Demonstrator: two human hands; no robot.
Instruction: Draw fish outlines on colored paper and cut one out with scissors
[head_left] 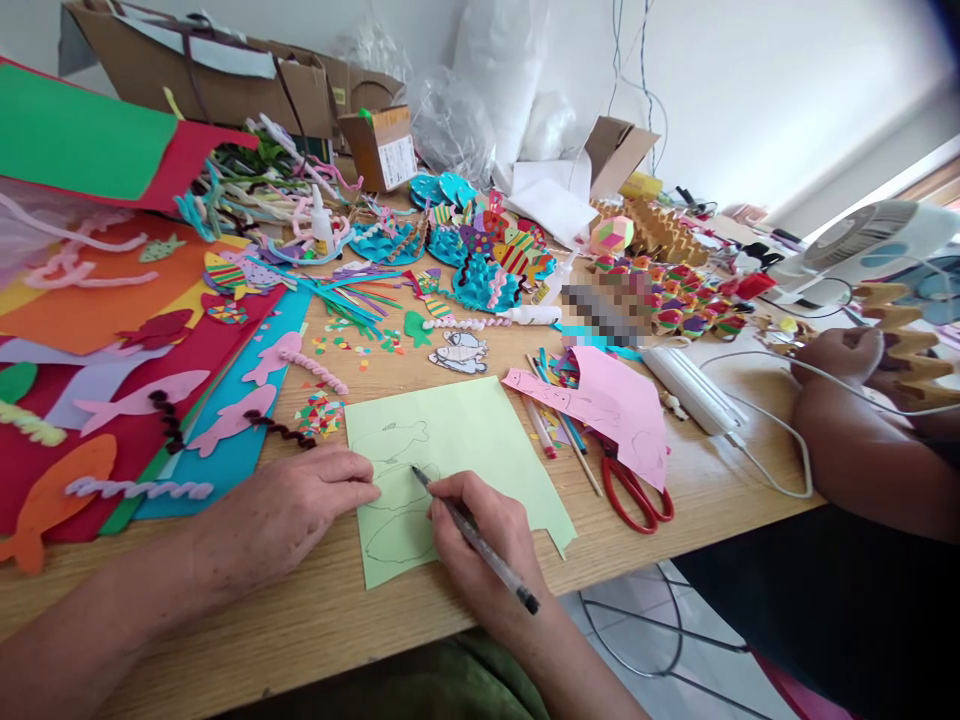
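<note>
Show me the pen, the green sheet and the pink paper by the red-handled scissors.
Pen [489, 555]: head view, on the exposed barrel.
Green sheet [484, 445]: head view, on its blank upper area.
Pink paper [622, 388]: head view, on its broad part.

- You can read no word, number or brand anywhere here.
- On the small brown cardboard box [363, 148], you see a white rectangular paper label [397, 161] with dark print, too fine to read.
- On the upright white plastic squeeze bottle [320, 214], you see a yellowish label [323, 241], illegible.
- Along the slim dark-capped plastic pen [481, 544] in your right hand [491, 517], any lettering is too small to tell.
</note>
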